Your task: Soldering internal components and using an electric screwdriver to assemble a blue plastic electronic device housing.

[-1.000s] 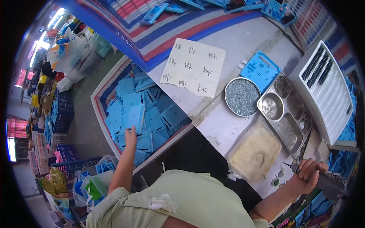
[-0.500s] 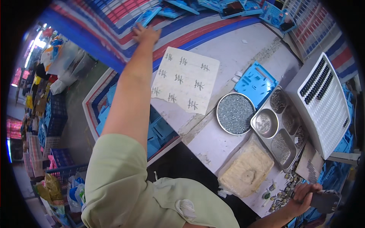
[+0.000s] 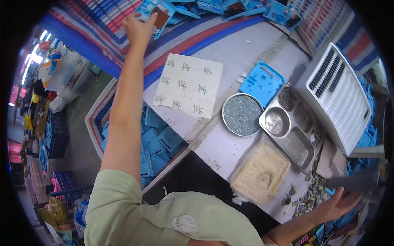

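Note:
In the far left part of the view, my left hand (image 3: 138, 30) is closed on the edge of a blue plastic casing (image 3: 144, 7) with a reddish-brown piece (image 3: 161, 19) in it. The casing is lifted at a tilt above a striped sheet (image 3: 164, 53). At the lower right, my right hand (image 3: 344, 203) has its thumb and fingers apart. Just above its fingers is a dark grey block-like thing (image 3: 353, 182), smeared by motion; whether they touch is unclear. More blue casings (image 3: 234, 9) lie along the far edge of the sheet.
On the table are a marked card (image 3: 189, 85), a blue plate-like part (image 3: 262, 83), a round tin (image 3: 242, 115) of small metal pieces, a compartment tray (image 3: 295, 131) and a wrapped tan block (image 3: 260, 172). A white rack (image 3: 340, 102) stands right. Blue parts (image 3: 154, 143) fill a lower-left bin.
My left hand has gone from reaching with spread fingers to gripping a blue casing and lifting it. My right hand has opened from around the dark grey thing. The view has shifted slightly.

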Available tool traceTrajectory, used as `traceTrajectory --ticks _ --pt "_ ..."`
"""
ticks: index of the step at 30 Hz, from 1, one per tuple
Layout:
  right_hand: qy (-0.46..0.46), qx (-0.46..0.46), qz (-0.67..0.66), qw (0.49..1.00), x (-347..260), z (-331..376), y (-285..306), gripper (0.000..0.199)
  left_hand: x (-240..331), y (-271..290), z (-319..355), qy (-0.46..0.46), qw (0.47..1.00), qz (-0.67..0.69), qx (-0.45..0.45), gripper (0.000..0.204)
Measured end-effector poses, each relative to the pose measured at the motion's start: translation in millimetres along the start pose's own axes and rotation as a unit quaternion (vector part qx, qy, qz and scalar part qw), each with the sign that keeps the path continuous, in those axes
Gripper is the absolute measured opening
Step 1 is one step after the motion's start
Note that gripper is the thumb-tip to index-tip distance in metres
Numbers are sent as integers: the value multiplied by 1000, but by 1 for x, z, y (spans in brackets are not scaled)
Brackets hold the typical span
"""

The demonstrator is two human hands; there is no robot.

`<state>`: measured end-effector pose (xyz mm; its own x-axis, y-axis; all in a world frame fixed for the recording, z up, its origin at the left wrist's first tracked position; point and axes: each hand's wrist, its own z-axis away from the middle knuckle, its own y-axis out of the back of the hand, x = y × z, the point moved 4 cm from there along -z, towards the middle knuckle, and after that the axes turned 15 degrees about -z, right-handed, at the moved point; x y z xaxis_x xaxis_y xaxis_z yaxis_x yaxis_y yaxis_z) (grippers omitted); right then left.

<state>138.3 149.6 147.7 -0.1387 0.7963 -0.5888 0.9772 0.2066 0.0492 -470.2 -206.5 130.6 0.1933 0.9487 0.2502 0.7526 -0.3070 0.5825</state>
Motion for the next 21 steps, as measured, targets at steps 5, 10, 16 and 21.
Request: traceTrajectory --ticks 5,10,16,21 --pt "-229 -57 -38 971 14 65 4 26 96 77 95 -156 831 422 -328 55" --pt "-653 -238 -394 601 75 118 -85 46 215 143 211 -384 476 513 -602 49" --pt "-621 -300 -439 575 56 123 -69 56 277 143 278 -448 341 430 -706 44" --pt "-487 -311 -254 776 53 129 -39 47 292 140 308 -507 401 479 -594 52"
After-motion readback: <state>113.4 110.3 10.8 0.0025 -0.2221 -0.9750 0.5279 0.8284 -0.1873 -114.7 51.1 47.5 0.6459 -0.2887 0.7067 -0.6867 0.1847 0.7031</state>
